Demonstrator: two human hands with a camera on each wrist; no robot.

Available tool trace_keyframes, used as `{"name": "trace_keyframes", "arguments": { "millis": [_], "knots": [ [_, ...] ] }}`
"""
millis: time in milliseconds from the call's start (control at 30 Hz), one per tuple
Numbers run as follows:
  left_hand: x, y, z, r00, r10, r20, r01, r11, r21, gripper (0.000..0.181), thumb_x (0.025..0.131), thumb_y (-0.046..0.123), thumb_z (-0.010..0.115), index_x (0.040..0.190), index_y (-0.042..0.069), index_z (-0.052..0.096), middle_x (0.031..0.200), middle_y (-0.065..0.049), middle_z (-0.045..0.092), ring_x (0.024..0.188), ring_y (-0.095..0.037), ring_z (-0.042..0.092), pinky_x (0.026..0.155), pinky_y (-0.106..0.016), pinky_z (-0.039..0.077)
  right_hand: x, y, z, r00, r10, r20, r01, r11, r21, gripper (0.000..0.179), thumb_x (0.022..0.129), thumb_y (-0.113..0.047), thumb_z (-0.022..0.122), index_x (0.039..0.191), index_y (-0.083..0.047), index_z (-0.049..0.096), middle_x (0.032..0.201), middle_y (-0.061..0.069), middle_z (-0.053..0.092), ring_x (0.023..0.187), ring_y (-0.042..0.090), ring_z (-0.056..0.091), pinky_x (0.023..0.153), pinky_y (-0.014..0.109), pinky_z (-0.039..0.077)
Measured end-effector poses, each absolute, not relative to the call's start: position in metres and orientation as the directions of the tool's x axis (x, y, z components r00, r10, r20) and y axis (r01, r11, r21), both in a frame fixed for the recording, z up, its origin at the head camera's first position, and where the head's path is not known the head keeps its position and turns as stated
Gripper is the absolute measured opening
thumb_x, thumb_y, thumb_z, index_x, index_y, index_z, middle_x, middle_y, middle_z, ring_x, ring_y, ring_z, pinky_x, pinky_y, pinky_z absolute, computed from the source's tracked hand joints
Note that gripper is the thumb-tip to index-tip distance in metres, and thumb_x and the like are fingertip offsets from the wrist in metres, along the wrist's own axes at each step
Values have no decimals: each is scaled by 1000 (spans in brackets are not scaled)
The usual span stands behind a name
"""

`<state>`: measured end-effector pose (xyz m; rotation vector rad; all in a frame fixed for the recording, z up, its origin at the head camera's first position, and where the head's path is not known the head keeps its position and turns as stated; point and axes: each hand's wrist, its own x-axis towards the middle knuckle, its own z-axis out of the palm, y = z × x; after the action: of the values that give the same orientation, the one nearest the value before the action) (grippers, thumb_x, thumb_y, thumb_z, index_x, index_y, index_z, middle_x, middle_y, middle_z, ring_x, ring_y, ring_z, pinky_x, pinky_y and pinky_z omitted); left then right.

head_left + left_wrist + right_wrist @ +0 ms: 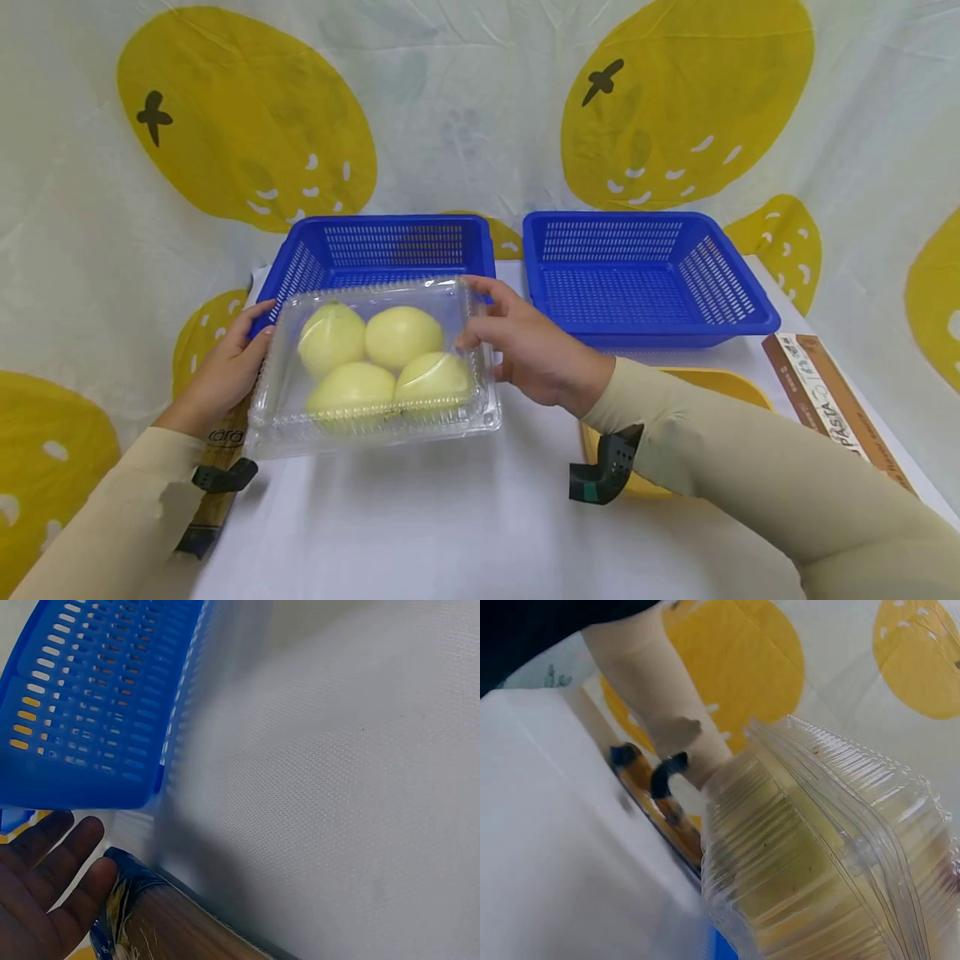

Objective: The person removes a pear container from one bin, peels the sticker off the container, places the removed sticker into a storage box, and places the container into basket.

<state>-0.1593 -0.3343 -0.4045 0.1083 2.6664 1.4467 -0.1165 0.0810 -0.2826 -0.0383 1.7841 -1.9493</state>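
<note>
A clear plastic clamshell container [288, 417] with several pale yellow-green round fruits [405, 333] inside is held above the table, its lid down. At its right side my right hand [536, 346] grips the edge, fingers and thumb bent round it. My left hand [225, 375] is at the container's left side. In the left wrist view its fingers [79, 847] are spread and fairly straight, beside the blue basket [82, 769]. In the right wrist view the container [795, 855] fills the lower right.
Two blue baskets stand at the back, the left one [405, 221] partly behind the container, the right one [652, 329] fully visible. A yellow tray [720, 379] lies under my right arm. A long pasta box [840, 408] lies at right; a long package [180, 922] at left.
</note>
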Motion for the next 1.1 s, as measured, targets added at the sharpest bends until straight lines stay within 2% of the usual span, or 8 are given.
{"name": "trace_keyframes", "arguments": {
  "millis": [200,300,400,500,567,667,867,1100],
  "knots": [
    [-158,-330,-398,-989,99,-107,-38,532,846,65,116,47,35,174,27,13,171,-31,22,149,-58,31,113,-81,29,-140,85,-273,-892,-334,-304,331,-28,-943,84,87,-7,63,163,-27,33,153,10,44,137,41,47,98,62,52],
    [-158,-327,-397,-989,78,-124,-62,540,839,65,115,49,34,174,29,13,173,-30,19,151,-57,27,115,-80,26,-153,85,-269,-900,-314,-303,329,-33,-944,84,87,-7,64,163,-28,34,155,8,43,139,43,45,104,65,48],
    [-158,-323,-396,-991,59,-121,-69,548,833,64,116,47,33,174,27,13,171,-30,21,146,-53,36,113,-70,40,-166,86,-266,-904,-299,-304,331,-41,-943,84,88,-7,64,163,-29,33,159,5,39,143,44,41,108,67,45],
    [-157,-320,-395,-991,37,-128,-86,560,824,64,116,47,32,173,26,14,169,-29,27,139,-48,45,103,-54,49,-179,85,-263,-906,-296,-303,332,-50,-942,84,90,-8,64,165,-28,30,162,3,36,145,46,37,111,68,43],
    [-157,-319,-395,-989,24,-145,-106,563,820,64,116,48,32,174,27,13,168,-27,30,138,-46,47,100,-47,50,-186,84,-261,-905,-295,-306,333,-48,-942,85,92,-9,64,166,-28,29,165,3,34,148,47,35,112,69,41],
    [-157,-318,-394,-985,17,-171,-132,559,819,66,115,50,32,174,28,11,166,-25,34,139,-46,49,101,-45,49,-197,82,-260,-907,-289,-307,329,-30,-944,86,93,-11,65,168,-28,25,168,2,29,150,49,31,113,71,40],
    [-156,-318,-393,-988,36,-153,-108,555,825,65,116,46,33,174,26,10,164,-26,36,137,-47,50,95,-35,50,-216,78,-263,-907,-278,-315,332,-15,-943,90,94,-11,66,171,-28,22,174,1,20,153,51,28,115,70,38],
    [-155,-316,-391,-987,21,-161,-122,556,822,64,117,44,33,174,25,11,167,-28,31,136,-48,51,95,-36,50,-237,69,-272,-905,-274,-325,341,-12,-940,89,94,-9,65,170,-28,24,176,0,17,153,49,26,115,69,39]
  ]
}}
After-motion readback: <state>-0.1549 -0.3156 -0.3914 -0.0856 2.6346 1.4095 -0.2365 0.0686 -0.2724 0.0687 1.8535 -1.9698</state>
